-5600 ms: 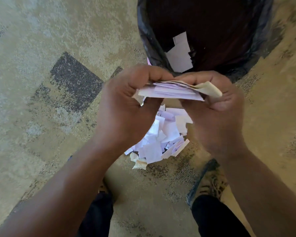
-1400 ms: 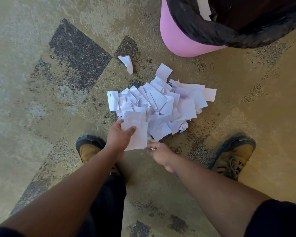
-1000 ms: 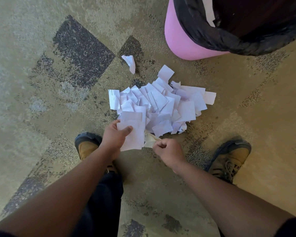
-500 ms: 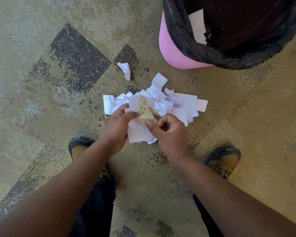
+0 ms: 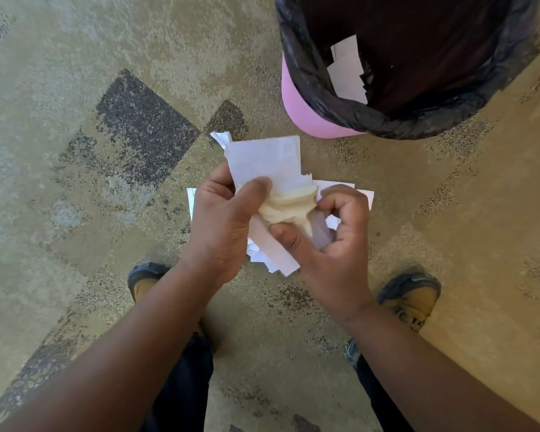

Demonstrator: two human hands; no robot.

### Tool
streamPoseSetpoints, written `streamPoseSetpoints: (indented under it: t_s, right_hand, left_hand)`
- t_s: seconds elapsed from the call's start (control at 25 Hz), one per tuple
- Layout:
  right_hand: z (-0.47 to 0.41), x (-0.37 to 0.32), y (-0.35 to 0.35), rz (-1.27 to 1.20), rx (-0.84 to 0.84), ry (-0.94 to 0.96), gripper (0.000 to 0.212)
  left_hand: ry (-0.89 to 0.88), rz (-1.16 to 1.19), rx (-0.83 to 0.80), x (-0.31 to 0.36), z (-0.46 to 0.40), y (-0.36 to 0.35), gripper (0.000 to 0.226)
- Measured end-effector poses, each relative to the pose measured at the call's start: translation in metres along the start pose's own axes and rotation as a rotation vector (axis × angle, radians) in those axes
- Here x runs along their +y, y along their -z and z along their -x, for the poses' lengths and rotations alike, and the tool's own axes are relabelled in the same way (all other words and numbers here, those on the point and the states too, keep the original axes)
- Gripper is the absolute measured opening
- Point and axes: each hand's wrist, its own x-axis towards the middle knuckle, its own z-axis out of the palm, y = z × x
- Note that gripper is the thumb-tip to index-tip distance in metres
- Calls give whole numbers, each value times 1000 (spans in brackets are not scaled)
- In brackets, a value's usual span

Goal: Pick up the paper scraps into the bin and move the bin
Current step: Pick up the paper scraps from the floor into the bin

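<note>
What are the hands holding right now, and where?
Left hand grips white paper scraps at their lower edge; right hand pinches a crumpled beige scrap.

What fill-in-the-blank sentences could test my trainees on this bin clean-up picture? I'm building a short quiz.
1. The bin has a ____ outer wall.
2. The liner folded over its rim is ____.
3. Both the left hand and the right hand grip a bundle of ____ scraps.
4. The floor is covered in ____.

Missing words: pink; black; paper; carpet
</note>
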Motion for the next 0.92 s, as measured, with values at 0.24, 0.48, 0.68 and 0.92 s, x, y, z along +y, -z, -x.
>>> streamPoseSetpoints:
  t_s: [0.24,0.48,0.68,0.92]
  right_hand:
    - [-33,-63,7,-225,35,126,61]
    - [-99,-101,40,-195,161,-154,29]
    - [-134,-118,58,-371,210,-460,20]
    - [-140,-120,64,-682,295,-553,13]
  left_hand:
    - [-153,0,-15,50,-7,-57,18]
    - [98,-164,31,94,-49,-117,17]
    - [291,-73,40,105,-75,-138,25]
    - [331,-40,-16,108,-76,-133,23]
